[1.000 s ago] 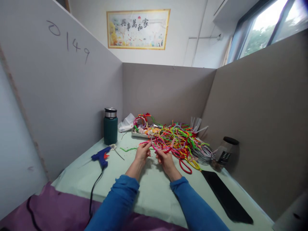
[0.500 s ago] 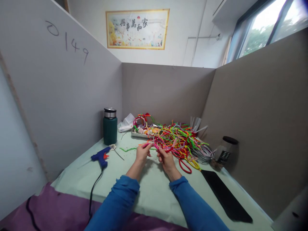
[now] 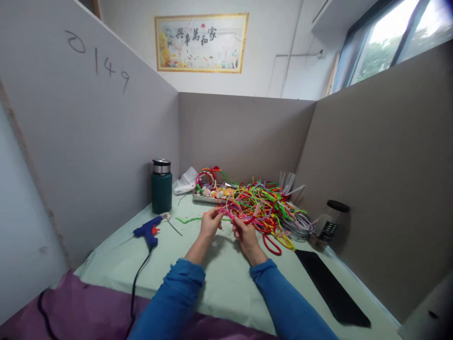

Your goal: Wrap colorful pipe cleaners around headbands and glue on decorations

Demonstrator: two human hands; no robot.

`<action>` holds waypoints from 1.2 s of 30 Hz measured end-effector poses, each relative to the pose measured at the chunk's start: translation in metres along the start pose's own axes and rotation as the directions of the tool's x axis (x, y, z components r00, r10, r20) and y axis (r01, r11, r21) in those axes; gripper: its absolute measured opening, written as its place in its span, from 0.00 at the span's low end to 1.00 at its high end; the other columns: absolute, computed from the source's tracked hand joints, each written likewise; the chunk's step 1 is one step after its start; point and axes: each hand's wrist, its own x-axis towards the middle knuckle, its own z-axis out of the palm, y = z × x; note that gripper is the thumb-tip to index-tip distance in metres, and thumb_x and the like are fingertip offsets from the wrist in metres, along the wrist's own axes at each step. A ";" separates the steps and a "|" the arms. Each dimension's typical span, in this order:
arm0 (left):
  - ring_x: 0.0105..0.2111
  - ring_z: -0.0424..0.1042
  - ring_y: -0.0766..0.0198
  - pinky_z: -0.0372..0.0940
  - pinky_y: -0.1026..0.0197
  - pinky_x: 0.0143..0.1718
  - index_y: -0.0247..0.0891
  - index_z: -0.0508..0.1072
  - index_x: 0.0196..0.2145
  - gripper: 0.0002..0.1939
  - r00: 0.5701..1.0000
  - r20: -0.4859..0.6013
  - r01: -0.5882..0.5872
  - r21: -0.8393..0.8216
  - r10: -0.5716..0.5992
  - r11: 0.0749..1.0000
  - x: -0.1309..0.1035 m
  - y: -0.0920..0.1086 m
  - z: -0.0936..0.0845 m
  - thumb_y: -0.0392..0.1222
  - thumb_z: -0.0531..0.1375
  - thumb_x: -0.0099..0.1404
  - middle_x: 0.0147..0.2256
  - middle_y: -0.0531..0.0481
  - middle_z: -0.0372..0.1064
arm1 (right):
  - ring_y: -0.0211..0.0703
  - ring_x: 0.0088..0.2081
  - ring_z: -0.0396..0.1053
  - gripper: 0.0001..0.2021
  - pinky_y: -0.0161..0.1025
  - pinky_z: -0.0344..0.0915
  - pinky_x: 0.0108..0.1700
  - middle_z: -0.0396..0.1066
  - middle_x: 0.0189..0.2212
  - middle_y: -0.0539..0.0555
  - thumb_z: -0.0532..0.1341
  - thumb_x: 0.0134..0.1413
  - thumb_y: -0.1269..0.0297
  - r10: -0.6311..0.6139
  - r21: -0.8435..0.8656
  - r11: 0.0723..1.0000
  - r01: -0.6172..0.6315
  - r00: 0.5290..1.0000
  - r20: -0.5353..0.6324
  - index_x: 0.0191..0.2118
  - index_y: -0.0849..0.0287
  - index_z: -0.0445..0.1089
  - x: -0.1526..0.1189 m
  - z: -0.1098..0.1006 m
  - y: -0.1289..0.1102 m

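Note:
Both hands are held close together over the table, in front of a tangled heap of coloured pipe cleaners [image 3: 262, 203]. My left hand [image 3: 211, 224] pinches a pink pipe cleaner [image 3: 227, 213] between thumb and fingers. A short gap to the right, my right hand [image 3: 245, 234] is closed on the same pink strand. Part of the strand blends into the heap behind it. A green pipe cleaner [image 3: 189, 220] lies on the table just left of my left hand.
A blue glue gun [image 3: 147, 231] and a green bottle [image 3: 162, 189] stand at left. Behind is a metal tray [image 3: 205, 199] of small pieces. At right are red-handled scissors [image 3: 272, 245], a black flat object [image 3: 332, 288] and a dark-lidded jar [image 3: 329, 226].
The fingers of my left hand have shifted slightly on the pink pipe cleaner, whose end beside them sits differently. My right hand has barely moved.

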 end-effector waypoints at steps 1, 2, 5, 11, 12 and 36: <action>0.14 0.55 0.75 0.55 0.67 0.16 0.33 0.76 0.34 0.20 0.998 0.046 0.037 -0.085 -0.034 0.996 -0.002 0.003 0.000 0.50 0.69 0.47 0.21 0.56 0.67 | 0.27 0.12 0.55 0.16 0.28 0.46 0.13 0.67 0.14 0.48 0.70 0.39 0.53 0.031 0.037 0.999 -0.032 0.999 0.025 0.22 0.64 0.73 0.000 -0.001 0.000; 0.14 0.55 0.76 0.55 0.67 0.16 0.33 0.75 0.34 0.21 0.992 0.103 0.088 -0.153 -0.072 0.984 -0.004 0.006 0.001 0.51 0.69 0.47 0.21 0.56 0.66 | 0.27 0.12 0.55 0.16 0.27 0.47 0.13 0.66 0.13 0.48 0.70 0.39 0.53 0.063 0.065 0.996 -0.067 0.996 0.055 0.22 0.64 0.73 0.001 -0.002 0.000; 0.15 0.55 0.76 0.54 0.68 0.17 0.32 0.72 0.29 0.22 0.951 0.260 0.233 -0.260 -0.164 0.937 -0.009 0.013 0.001 0.53 0.70 0.46 0.18 0.59 0.59 | 0.27 0.12 0.55 0.15 0.27 0.49 0.13 0.66 0.13 0.48 0.70 0.40 0.53 0.144 0.126 0.979 -0.162 0.979 0.142 0.22 0.63 0.73 0.001 -0.004 0.002; 0.15 0.56 0.75 0.54 0.68 0.17 0.33 0.70 0.26 0.23 0.917 0.358 0.282 -0.261 -0.179 0.923 -0.012 0.015 0.001 0.55 0.70 0.45 0.15 0.59 0.57 | 0.26 0.11 0.53 0.15 0.27 0.48 0.13 0.65 0.12 0.48 0.71 0.40 0.56 0.269 0.198 0.925 -0.326 0.926 0.265 0.21 0.63 0.72 -0.001 -0.006 -0.001; 0.14 0.56 0.74 0.54 0.68 0.17 0.33 0.69 0.25 0.23 0.913 0.366 0.280 -0.249 -0.177 0.927 -0.012 0.013 0.001 0.56 0.70 0.46 0.14 0.58 0.57 | 0.26 0.11 0.53 0.15 0.27 0.48 0.13 0.64 0.12 0.48 0.71 0.39 0.56 0.274 0.207 0.919 -0.336 0.920 0.279 0.21 0.64 0.73 -0.001 -0.006 -0.002; 0.13 0.54 0.70 0.49 0.66 0.19 0.35 0.72 0.19 0.16 0.968 -0.151 0.237 0.301 -0.199 0.924 -0.006 0.004 -0.002 0.49 0.60 0.57 0.10 0.56 0.53 | 0.35 0.16 0.59 0.16 0.33 0.54 0.20 0.65 0.13 0.50 0.65 0.46 0.52 -0.231 -0.438 0.864 0.250 0.968 0.097 0.19 0.61 0.73 -0.009 0.007 0.007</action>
